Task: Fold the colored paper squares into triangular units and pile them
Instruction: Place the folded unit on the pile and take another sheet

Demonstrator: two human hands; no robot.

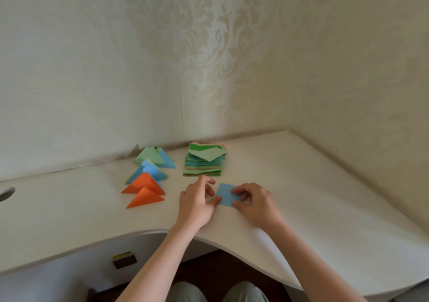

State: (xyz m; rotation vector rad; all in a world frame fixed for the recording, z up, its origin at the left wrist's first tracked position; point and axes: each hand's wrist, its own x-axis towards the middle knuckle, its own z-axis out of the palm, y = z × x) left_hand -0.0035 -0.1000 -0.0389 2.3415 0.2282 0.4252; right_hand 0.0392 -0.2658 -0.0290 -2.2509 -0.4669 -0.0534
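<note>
A stack (204, 162) of paper squares sits above frame center, folded triangles (146, 181) in a line to its left, nothing blocking them. The desk (301, 209) is pale, set in a wallpapered corner. The blue square (225, 194) lies flat just below center, corner pointing up-left; left hand (197, 203) and right hand (255, 203) pinch its edges

- Two hands: left hand (197, 200), right hand (254, 203).
- One blue paper square (226, 194), centre of frame.
- One stack of squares (205, 163).
- Two orange triangles (145, 192); blue and green ones behind, number unclear.
</note>
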